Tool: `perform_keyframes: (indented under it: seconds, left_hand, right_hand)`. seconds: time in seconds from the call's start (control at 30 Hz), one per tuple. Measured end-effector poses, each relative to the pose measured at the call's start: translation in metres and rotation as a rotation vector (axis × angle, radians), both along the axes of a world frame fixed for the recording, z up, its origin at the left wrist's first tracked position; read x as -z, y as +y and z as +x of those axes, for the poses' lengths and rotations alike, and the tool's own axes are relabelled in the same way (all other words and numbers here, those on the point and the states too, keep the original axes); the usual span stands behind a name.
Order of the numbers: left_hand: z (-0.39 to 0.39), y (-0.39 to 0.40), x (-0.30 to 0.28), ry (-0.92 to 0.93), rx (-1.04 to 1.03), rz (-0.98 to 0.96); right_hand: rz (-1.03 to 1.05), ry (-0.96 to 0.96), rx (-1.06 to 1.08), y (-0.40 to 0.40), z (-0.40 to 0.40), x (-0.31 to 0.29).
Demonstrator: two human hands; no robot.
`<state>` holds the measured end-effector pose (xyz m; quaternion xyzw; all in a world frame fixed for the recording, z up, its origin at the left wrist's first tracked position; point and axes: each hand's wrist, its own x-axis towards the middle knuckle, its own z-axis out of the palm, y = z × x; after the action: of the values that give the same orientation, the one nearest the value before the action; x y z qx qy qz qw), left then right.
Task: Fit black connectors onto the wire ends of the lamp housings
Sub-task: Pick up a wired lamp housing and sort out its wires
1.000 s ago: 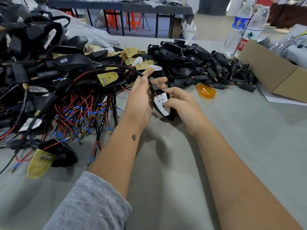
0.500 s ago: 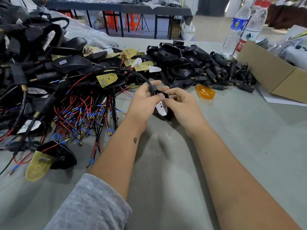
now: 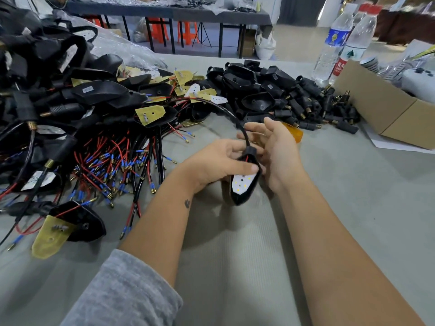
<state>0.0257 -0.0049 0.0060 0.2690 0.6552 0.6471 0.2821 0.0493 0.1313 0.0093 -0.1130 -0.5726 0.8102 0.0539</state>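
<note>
Left hand [image 3: 219, 164] grips lamp housing [image 3: 244, 184]; right hand [image 3: 277, 151] open.

I have a single wide-angle view, worn on the head, looking forward and down along both forearms onto the grey tabletop [image 3: 353, 208]. It sits close over the work, and the far room shows along the top edge, bent by the lens.

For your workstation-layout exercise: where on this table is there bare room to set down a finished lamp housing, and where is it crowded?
Free: the grey table right of the right hand, bordered behind by the brown cardboard box, and the near strip between the forearms. Crowded: the left side, under red and black wires, and the far middle, under the pile of black connectors.
</note>
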Motion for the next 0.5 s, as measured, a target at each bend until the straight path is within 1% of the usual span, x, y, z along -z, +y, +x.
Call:
perform_keyframes:
  seconds: [0.07,0.13,0.2,0.27,0.33,0.5]
  left_hand:
    - [0.0022,-0.0005,-0.0010,0.036,0.076,-0.047]
    - [0.0027,-0.0008,-0.0022,0.048,0.070,-0.068]
    - [0.0032,-0.0006,-0.0024,0.044,0.050,-0.075]
    - [0.0028,-0.0005,-0.0019,0.040,0.015,-0.076]
    - [0.0016,-0.0011,-0.0018,0.032,-0.034,-0.064]
    - [-0.0024,-0.0016,0.0021,0.017,-0.130,-0.010]
  right_hand:
    - [-0.013,-0.007,-0.042,0.0006,-0.0001,-0.0024]
    - [0.028,0.002,-0.016,-0.0001,0.0013,-0.0022]
    - [0.060,0.019,0.044,-0.0011,0.0011,-0.0028]
    - [0.022,0.051,0.075,-0.0020,0.0003,-0.0015]
    - [-0.009,0.071,0.084,-0.0020,0.0001,0.0002]
    - [0.015,0.125,0.060,-0.0029,-0.0008,0.0017]
